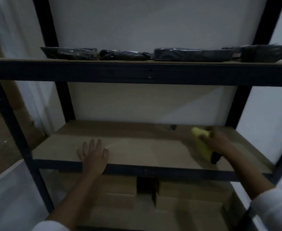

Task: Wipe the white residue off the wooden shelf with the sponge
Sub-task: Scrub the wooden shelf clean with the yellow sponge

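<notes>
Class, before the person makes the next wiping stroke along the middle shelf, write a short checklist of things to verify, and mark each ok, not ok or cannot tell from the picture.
1. Sponge in hand: ok. The right hand grips the yellow sponge.
2. Sponge on the board: cannot tell. It sits low over the wooden shelf, but motion blur hides the contact.
3. Free hand out of the way: ok. The left hand lies flat near the front edge, well apart from the sponge.
4. Wiping path clear: ok, apart from a small dark mark near the back.
5. White residue left: cannot tell; the picture is too dim.
</notes>
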